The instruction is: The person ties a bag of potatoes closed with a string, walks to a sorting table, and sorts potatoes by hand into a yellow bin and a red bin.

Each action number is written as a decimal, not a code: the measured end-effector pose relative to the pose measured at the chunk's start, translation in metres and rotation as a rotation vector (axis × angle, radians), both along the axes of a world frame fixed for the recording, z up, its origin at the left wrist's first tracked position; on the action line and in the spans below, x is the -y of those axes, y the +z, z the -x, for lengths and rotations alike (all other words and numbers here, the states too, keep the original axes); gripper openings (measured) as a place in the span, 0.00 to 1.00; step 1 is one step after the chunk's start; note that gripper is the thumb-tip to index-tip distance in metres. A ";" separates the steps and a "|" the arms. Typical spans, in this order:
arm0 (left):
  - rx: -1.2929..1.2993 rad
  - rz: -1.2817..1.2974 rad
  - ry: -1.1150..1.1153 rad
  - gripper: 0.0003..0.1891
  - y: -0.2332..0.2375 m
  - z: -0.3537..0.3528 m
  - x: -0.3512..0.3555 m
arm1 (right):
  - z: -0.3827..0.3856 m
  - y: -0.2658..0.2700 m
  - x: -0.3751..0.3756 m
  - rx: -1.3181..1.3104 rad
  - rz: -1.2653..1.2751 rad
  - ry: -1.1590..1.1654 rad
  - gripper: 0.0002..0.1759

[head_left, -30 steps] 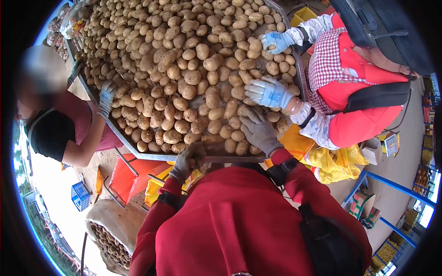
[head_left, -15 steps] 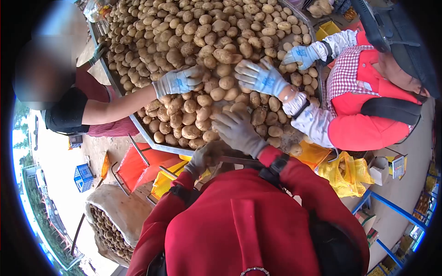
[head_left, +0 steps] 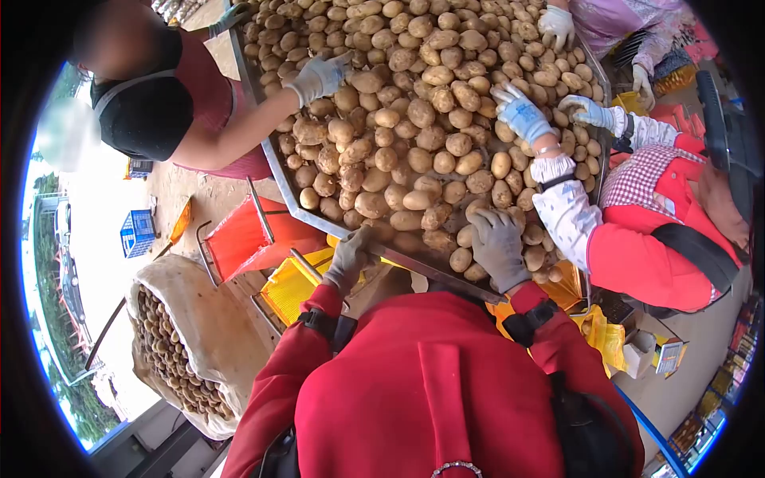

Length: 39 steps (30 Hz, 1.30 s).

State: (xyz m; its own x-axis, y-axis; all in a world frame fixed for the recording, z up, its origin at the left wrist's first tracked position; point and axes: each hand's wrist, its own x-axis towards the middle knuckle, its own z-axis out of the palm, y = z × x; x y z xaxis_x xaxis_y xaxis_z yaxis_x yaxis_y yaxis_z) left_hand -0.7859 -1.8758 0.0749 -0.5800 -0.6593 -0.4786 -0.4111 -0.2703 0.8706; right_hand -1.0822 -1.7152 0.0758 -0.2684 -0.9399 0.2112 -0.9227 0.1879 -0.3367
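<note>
A metal-rimmed table (head_left: 280, 177) bears a large heap of potatoes (head_left: 422, 113). My left hand (head_left: 349, 256), in a grey glove, is at the table's near edge with its fingers curled; what they hold, if anything, is hidden. My right hand (head_left: 498, 247), also grey-gloved, lies over potatoes near the front right rim, fingers spread and pointing away from me. Loose potatoes touch its fingertips on the left, and none is clearly gripped.
Co-workers' gloved hands (head_left: 320, 78) (head_left: 523, 115) reach in from left and right, another (head_left: 556, 27) from the far side. Red (head_left: 259, 227) and yellow (head_left: 299, 287) crates stand below on the left, near a big sack of potatoes (head_left: 211, 327). A yellow bag (head_left: 599, 338) lies right.
The view has shifted. My right hand has moved right and nearer the front rim, away from the middle of the heap. A far-side co-worker's hands now show, and the right co-worker's hands have drawn closer together.
</note>
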 end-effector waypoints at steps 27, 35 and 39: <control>-0.998 -1.037 0.533 0.21 0.018 -0.150 -0.025 | -0.084 -0.002 0.075 -0.013 -0.063 0.210 0.17; -0.658 -0.200 0.871 0.18 -0.041 -0.222 -0.003 | -0.075 -0.007 0.075 -0.048 -0.084 0.181 0.18; -0.919 -0.256 0.960 0.19 -0.047 -0.256 0.052 | -0.071 -0.013 0.091 -0.100 -0.018 0.196 0.19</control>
State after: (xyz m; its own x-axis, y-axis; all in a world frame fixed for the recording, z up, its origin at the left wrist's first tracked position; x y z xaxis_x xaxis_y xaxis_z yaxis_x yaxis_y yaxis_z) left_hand -0.5302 -1.9275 0.0275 -0.1187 -0.9332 -0.3392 0.7289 -0.3139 0.6085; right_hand -1.0109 -1.8057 0.0631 -0.0590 -0.9758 0.2104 -0.9707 0.0069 -0.2401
